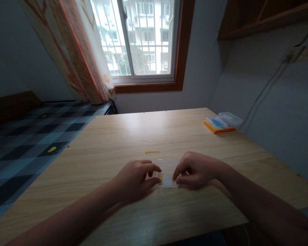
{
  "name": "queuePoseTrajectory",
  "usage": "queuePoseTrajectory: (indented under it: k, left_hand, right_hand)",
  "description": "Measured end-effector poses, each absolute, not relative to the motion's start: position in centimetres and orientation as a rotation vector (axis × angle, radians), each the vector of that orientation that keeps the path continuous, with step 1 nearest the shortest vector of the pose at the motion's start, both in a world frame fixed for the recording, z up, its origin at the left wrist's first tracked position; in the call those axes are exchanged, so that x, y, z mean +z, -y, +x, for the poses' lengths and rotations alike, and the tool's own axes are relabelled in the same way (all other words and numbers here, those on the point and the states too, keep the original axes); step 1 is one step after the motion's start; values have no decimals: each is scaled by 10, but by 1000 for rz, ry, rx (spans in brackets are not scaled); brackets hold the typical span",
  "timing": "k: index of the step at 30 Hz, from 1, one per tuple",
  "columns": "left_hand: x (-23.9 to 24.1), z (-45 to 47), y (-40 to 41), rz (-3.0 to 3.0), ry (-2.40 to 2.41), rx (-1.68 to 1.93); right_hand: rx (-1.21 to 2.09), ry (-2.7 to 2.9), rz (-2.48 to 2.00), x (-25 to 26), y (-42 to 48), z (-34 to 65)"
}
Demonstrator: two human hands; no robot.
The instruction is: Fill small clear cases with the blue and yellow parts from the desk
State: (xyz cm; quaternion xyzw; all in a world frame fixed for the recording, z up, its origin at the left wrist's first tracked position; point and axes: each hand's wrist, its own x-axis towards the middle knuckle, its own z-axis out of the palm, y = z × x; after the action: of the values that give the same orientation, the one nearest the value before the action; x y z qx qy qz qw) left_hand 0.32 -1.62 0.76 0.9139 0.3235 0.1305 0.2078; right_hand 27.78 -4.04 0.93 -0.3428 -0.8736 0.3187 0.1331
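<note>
A small clear plastic box (166,182) lies open on the table, its lid (168,160) tipped back on the far side. Something small and yellow (161,177) shows in its left part. My left hand (137,176) grips the box's left edge, with thumb and forefinger a little apart. Across from it, my right hand (195,171) has its thumb and forefinger closed at the box's right wall; whether a tiny piece is also between them is too small to tell. Just beyond the box, several tiny yellow pieces (152,151) stand in a row.
The wooden table (113,136) stretches toward the window. Near its right edge stands an orange-based clear case (222,123) with blue contents and an open lid. A bed with a checked cover (53,136) is at the left. A cable (265,85) hangs along the right wall.
</note>
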Motion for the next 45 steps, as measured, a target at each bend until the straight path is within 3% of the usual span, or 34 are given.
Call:
queuePoseTrajectory:
  k: [13, 45]
  left_hand:
    - [-6, -2, 8, 2575, -713, 456]
    - [-9, -1, 5, 2582, -821, 540]
  right_hand:
    - [378, 2648, -981, 5, 63, 250]
    - [380, 2659, -1219, -1, 65, 238]
